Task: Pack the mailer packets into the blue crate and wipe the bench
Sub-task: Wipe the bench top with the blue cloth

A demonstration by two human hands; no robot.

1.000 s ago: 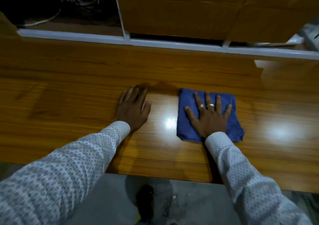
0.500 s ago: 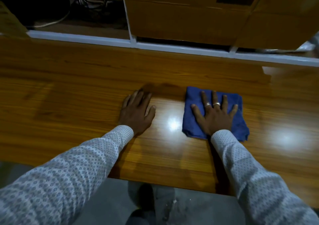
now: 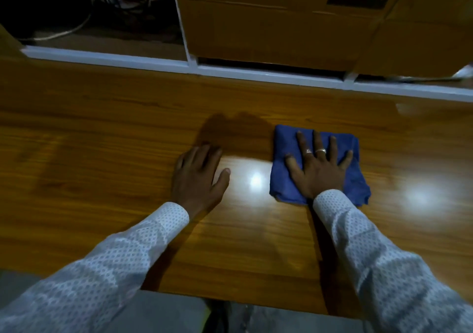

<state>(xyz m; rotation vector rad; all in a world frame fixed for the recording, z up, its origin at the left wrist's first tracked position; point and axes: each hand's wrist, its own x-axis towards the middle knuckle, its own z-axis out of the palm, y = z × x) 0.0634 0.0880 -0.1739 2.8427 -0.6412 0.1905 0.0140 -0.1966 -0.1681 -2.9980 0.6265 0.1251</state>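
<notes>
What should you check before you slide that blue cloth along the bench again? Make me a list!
1. Right hand flat on the blue cloth, fingers spread: ok.
2. Cloth folded into a neat pad and lying flat on the bench: ok.
3. Left hand resting flat on the bare wood beside the cloth, bracing, not touching it: ok.
4. Bench to the right of the cloth free of things in the way: ok as far as the view reaches.
5. Mailer packets packed in the blue crate: cannot tell, neither is in view.
6. Cardboard boxes behind the white rail, off the wiping surface: ok.
</notes>
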